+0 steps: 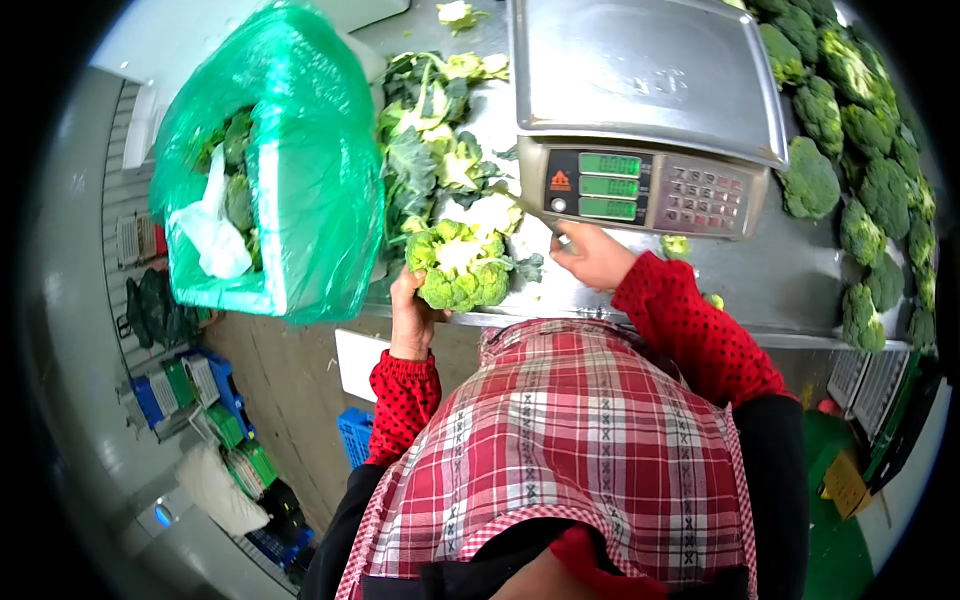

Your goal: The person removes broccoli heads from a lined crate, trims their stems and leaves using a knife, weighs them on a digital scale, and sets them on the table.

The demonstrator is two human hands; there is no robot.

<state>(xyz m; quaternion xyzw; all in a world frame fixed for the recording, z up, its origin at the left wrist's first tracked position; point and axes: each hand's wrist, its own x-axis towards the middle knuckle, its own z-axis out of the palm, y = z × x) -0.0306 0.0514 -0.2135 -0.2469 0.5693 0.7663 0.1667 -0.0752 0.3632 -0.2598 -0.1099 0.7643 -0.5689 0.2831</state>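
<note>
My left hand (408, 312) is closed around the side of a broccoli head (462, 284) at the table's near edge. Its cut, pale middle faces up, and the green florets form a ring around it. To the right of it, my right hand (590, 254) is closed, thumb and forefinger pinched together just below the scale's display. A thin, dark, blade-like tip shows at those fingers, too small to name. Trimmed broccoli leaves and stalks (430, 150) lie in a heap beyond the held head.
A metal weighing scale (650, 70) with lit green displays stands behind my right hand. Several broccoli heads (885, 190) are piled at the right. On the left, a green plastic bag (325, 190) lines a container holding leaves and a white bag (215, 235). A blue crate (355, 436) sits below.
</note>
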